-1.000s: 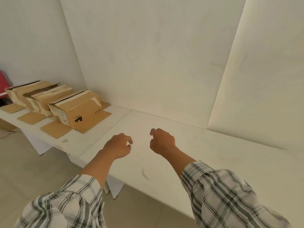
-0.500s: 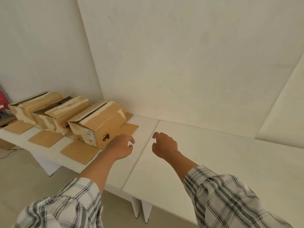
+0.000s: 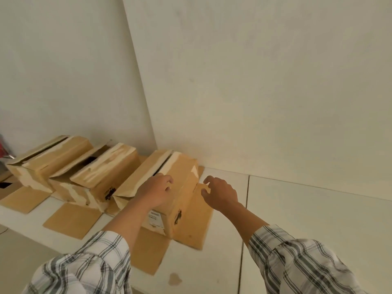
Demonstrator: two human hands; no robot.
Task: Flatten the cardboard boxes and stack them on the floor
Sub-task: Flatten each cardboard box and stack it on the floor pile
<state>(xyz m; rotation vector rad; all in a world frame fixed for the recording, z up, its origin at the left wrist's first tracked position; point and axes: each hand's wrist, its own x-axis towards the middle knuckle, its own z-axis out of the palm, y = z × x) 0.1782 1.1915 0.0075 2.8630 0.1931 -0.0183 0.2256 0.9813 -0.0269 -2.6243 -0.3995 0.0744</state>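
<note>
Here, tan box point(image 3: 185, 174), flaps splayed, left hand point(image 3: 157, 192) resting loosely atop, right hand point(image 3: 220, 194) loose, empty.

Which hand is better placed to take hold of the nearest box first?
Left. The left hand is over the top of the nearest box; the right hand hovers off to its side.

Brown boxes point(image 3: 182, 177) — plaid sleeves point(image 3: 297, 262)

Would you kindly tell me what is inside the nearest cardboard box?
On the nearest box, only a dark gap shows between its top flaps; they cover the rest of the interior.
</note>
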